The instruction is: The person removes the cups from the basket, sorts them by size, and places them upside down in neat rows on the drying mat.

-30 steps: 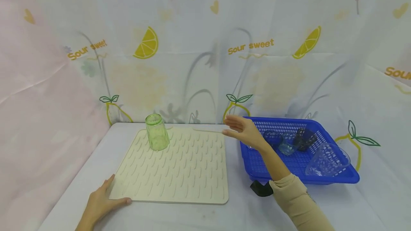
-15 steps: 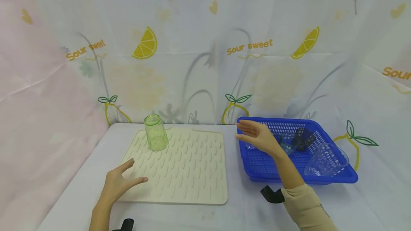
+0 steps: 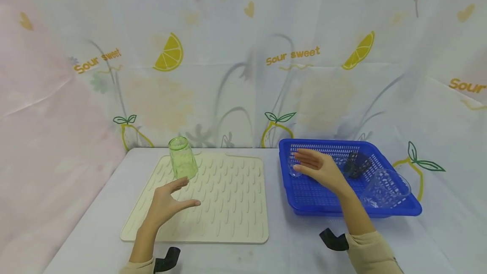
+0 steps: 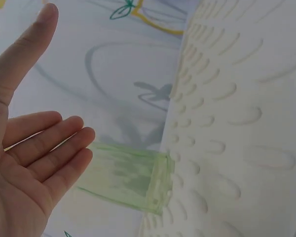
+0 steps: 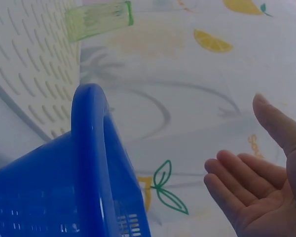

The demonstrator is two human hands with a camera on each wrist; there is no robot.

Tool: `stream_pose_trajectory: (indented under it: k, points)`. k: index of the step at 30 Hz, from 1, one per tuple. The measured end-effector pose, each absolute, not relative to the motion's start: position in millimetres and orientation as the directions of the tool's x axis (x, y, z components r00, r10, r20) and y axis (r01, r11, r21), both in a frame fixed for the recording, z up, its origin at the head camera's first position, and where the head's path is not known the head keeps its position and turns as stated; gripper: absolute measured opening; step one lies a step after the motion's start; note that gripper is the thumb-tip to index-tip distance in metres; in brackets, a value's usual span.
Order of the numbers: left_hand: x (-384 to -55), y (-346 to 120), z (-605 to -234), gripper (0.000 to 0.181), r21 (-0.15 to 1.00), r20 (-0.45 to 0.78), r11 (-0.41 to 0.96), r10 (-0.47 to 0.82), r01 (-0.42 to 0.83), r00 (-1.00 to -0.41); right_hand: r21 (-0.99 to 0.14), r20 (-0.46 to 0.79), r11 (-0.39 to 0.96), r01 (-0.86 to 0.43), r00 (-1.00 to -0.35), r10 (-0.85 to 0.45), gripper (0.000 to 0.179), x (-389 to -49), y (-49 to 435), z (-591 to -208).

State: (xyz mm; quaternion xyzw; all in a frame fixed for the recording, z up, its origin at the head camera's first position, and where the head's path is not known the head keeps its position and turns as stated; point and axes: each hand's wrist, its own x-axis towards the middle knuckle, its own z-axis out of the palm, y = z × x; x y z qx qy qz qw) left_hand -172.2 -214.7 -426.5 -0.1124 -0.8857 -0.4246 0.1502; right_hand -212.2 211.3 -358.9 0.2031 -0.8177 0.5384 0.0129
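A green see-through drinking glass (image 3: 183,158) stands at the back left of a cream ribbed drying mat (image 3: 224,206). Over the mat, just in front of that glass, is my left hand (image 3: 163,206), thumb and fingers spread apart and holding nothing. In the left wrist view the glass (image 4: 126,177) shows past the fingertips. My right hand (image 3: 321,170) hovers above the left part of a blue plastic basket (image 3: 316,214), its fingers extended with nothing in them. Several glasses lie in the basket, among them a large clear glass (image 3: 386,189) at its right; some are hidden behind the hand.
A small clear glass (image 3: 294,168) sits at the basket's left, and dark glassware (image 3: 357,165) lies toward its back. The white table (image 3: 281,248) ends against a lemon-print cloth backdrop (image 3: 228,54). Black wrist mounts (image 3: 335,239) stick out by both forearms.
My left hand has risen off the mat's front left corner and moved right and forward over the mat. My right hand has shifted right, from the basket's left edge to above its inside.
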Motion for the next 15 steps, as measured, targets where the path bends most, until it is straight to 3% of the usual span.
stream_pose_trajectory:
  k: [15]
  points:
    - [-180.1, -169.9, -418.5, 0.061, 0.825, 0.401, 0.364, 0.159, 0.432, -0.902, -0.828, 0.245, 0.461, -0.319, -0.946, -0.213, 0.057, -196.1, 250.2, -365.9]
